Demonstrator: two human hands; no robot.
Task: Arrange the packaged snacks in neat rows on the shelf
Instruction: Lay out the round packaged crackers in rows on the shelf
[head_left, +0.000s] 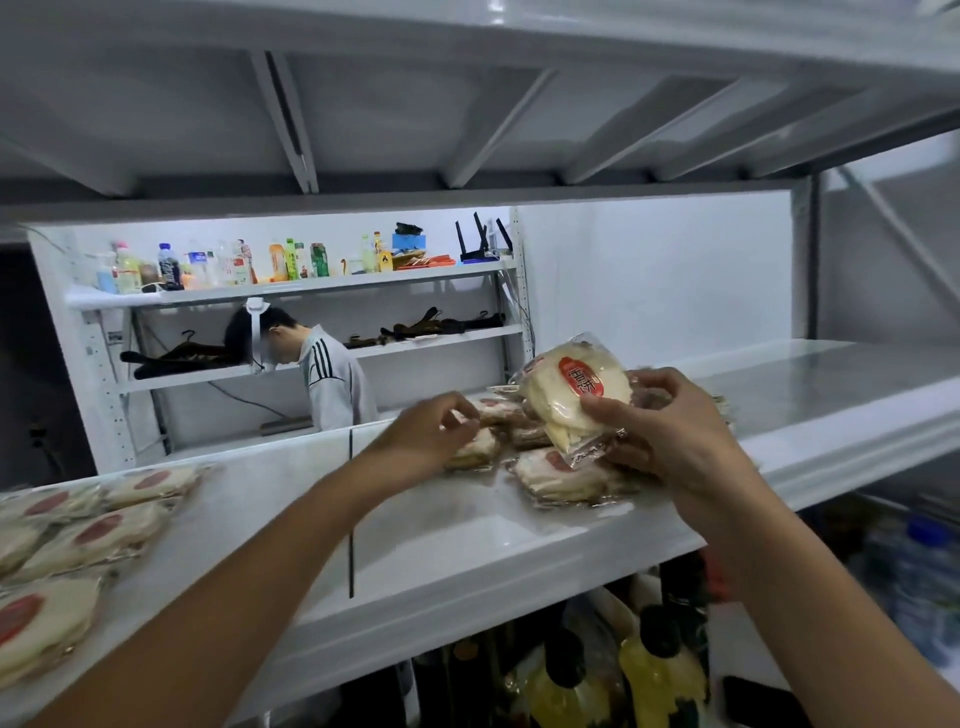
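Observation:
A white shelf (457, 540) runs across the view. My right hand (670, 431) grips a clear-wrapped pale snack packet with a red round label (571, 395), lifted and tilted above a loose pile of like packets (556, 475) at the shelf's middle right. My left hand (436, 431) reaches into the left side of that pile, its curled fingers on a packet (475, 449). Several more packets (78, 535) lie in rows at the shelf's left end.
The underside of a higher shelf (467, 104) hangs overhead. Behind the open back stands a person (332, 379) at another rack with bottles (218, 265). Bottles (660, 670) stand on the level below. A dark seam (351, 519) crosses the shelf.

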